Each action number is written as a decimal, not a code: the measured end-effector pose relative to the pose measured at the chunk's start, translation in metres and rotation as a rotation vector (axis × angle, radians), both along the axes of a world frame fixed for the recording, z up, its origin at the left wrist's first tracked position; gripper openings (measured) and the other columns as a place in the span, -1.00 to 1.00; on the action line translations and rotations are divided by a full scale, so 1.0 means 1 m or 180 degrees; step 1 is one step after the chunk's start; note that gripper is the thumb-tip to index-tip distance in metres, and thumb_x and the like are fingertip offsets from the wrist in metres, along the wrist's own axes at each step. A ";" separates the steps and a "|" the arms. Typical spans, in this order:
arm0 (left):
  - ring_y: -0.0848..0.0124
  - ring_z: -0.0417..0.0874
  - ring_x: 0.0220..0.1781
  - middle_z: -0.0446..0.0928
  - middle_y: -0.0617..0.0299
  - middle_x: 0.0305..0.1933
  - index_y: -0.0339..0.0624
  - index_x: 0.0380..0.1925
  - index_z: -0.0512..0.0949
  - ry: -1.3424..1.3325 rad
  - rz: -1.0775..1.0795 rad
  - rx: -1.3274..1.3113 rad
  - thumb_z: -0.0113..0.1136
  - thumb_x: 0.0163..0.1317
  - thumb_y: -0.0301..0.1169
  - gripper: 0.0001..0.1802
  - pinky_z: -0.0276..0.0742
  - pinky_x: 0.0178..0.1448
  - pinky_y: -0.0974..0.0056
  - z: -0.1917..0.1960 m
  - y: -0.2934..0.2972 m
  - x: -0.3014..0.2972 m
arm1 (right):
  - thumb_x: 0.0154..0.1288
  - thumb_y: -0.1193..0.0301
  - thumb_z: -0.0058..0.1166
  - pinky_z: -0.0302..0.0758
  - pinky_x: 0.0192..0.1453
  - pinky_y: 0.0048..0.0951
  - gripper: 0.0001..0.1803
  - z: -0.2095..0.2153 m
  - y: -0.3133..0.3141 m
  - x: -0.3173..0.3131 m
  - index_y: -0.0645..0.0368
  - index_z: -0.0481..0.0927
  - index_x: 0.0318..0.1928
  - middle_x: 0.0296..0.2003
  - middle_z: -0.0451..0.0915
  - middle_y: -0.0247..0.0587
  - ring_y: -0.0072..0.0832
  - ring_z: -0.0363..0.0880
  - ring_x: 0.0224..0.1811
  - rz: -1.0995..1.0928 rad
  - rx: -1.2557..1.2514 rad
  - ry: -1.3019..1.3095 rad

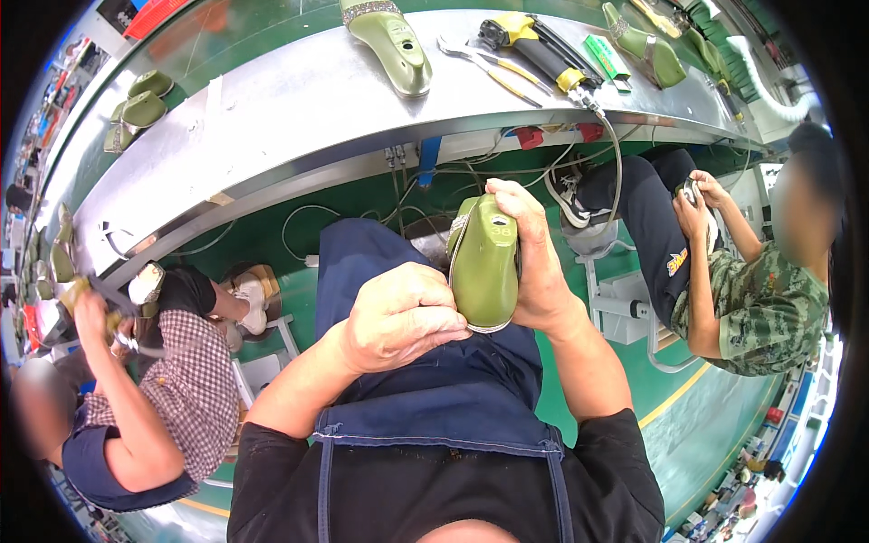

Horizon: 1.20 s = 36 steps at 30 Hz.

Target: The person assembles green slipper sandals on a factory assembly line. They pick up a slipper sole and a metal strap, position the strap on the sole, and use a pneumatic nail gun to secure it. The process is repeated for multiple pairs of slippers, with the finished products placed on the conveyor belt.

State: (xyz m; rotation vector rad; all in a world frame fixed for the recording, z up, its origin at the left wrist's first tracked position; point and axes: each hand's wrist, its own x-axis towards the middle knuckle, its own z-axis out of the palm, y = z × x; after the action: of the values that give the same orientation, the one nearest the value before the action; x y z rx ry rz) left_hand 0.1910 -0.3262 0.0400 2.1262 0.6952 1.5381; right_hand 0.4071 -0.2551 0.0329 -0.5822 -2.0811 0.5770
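While my right grip (536,253) clasps the last (486,271) along its side, seemingly to steady it, my left grip (405,315) pinches its near edge.

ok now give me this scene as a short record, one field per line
held item: green shoe last
right grip: around the last's right side
left grip: curled, thumb and finger at its near end
metal bench: more lasts, yellow-handled pincers, black-and-yellow tool, green box
people nearby: person at left, person at right
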 end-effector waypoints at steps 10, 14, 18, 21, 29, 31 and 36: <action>0.20 0.71 -0.25 0.65 0.20 -0.28 -0.16 -0.24 0.68 0.0048 0.0031 0.0008 0.67 0.00 -0.46 -0.65 0.65 -0.12 0.14 -0.003 0.004 0.000 | -0.11 0.56 0.61 0.40 0.50 -0.10 0.18 0.004 0.000 -0.003 0.26 0.18 0.53 0.38 0.37 0.23 0.10 0.44 0.41 -0.0088 -0.0076 -0.0140; 0.20 0.68 -0.18 0.62 0.19 -0.24 -0.15 -0.23 0.66 -0.0029 0.0131 -0.0073 0.66 0.04 -0.43 -0.66 0.64 -0.09 0.14 -0.003 0.015 -0.002 | -0.21 0.45 0.70 0.46 0.45 -0.15 0.31 0.003 -0.006 -0.001 0.28 0.12 0.55 0.29 0.43 0.13 0.01 0.49 0.37 0.0009 -0.1280 -0.0339; 0.24 0.65 -0.14 0.58 0.11 -0.17 -0.16 -0.17 0.62 -0.0188 0.0350 -0.0484 0.61 0.12 -0.48 -0.66 0.61 -0.05 0.19 -0.017 0.019 -0.001 | -0.12 0.38 0.63 0.54 0.33 -0.26 0.23 0.004 -0.023 -0.007 0.32 0.15 0.54 0.17 0.54 0.05 -0.19 0.61 0.23 -0.0130 -0.2779 -0.0204; 0.28 0.66 -0.16 0.58 0.10 -0.15 -0.22 -0.18 0.59 -0.0288 0.0568 -0.1020 0.51 0.16 -0.56 -0.72 0.61 -0.03 0.22 -0.027 0.011 0.008 | 0.02 0.39 0.60 0.58 0.28 -0.33 0.13 -0.003 -0.038 -0.009 0.30 0.18 0.53 0.13 0.60 -0.09 -0.39 0.64 0.14 0.0050 -0.3727 0.0123; 0.24 0.46 0.42 0.42 0.06 0.37 -0.17 0.50 0.28 -0.1003 -0.0300 -0.2960 0.26 0.50 -0.02 -0.26 0.36 0.52 0.16 -0.087 -0.002 0.018 | 0.09 0.32 0.60 0.63 0.24 -0.31 -0.01 -0.047 -0.048 -0.019 0.33 0.30 0.44 0.09 0.63 -0.06 -0.38 0.67 0.15 0.0269 -0.4153 -0.0079; 0.28 0.46 0.41 0.41 0.10 0.39 -0.14 0.54 0.27 -0.1298 -0.0491 -0.3227 0.12 0.56 0.10 -0.24 0.35 0.52 0.18 -0.100 -0.004 0.020 | 0.10 0.29 0.60 0.63 0.23 -0.31 0.00 -0.060 -0.049 -0.017 0.34 0.29 0.45 0.10 0.63 -0.03 -0.37 0.67 0.17 0.0257 -0.4188 -0.0205; 0.36 0.51 0.31 0.48 0.18 0.30 -0.09 0.49 0.33 -0.1980 -0.0802 -0.3716 0.11 0.59 0.00 -0.36 0.40 0.46 0.22 -0.120 -0.002 0.013 | 0.60 -0.26 -0.08 0.67 0.06 -0.30 -0.21 -0.071 -0.038 0.004 0.29 0.55 0.27 -0.02 0.68 -0.14 -0.36 0.65 0.07 0.0259 -0.4154 -0.0707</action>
State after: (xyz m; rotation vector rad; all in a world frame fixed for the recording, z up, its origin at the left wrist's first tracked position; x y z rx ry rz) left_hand 0.2042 -0.3280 -0.0804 0.7827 0.7631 1.0922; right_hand 0.4107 -0.2934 -0.0377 -1.2995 -1.6858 2.0074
